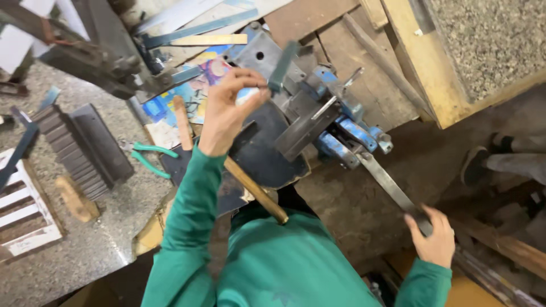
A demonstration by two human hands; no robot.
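My left hand (pixel 226 113) is raised over the bench and pinches a short grey metal strip (pixel 282 67) between thumb and fingers, just above a blue hand-lever press (pixel 341 132). Slanted steel plates are bolted to the press, and a dark plate (pixel 267 156) lies under it. My right hand (pixel 433 237) is closed around the end of the press's long flat steel lever (pixel 385 181), low on the right. Both sleeves are green.
Green-handled pliers (pixel 149 156) lie on the speckled stone counter (pixel 96 244), beside a row of dark metal strips (pixel 74 149). A wooden handle (pixel 256 192) sticks out near my chest. A white slatted frame (pixel 23 207) sits far left. Another person's shoe (pixel 475 165) is at the right.
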